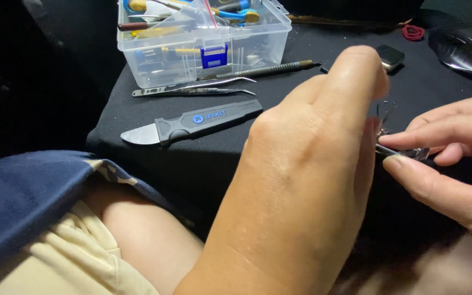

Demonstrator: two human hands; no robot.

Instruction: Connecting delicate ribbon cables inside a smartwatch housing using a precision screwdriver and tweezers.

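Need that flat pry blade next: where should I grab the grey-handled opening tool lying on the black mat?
Grip the opening tool by its dark rubbery handle, coming from above across its width. It lies flat, bare metal blade pointing left, and the handle's middle has open mat on both long sides.

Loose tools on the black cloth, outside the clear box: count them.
3: a flat-bladed opening tool nearest the knee, tweezers before the clear box, a thin metal probe beside them. The left hand may hide more.
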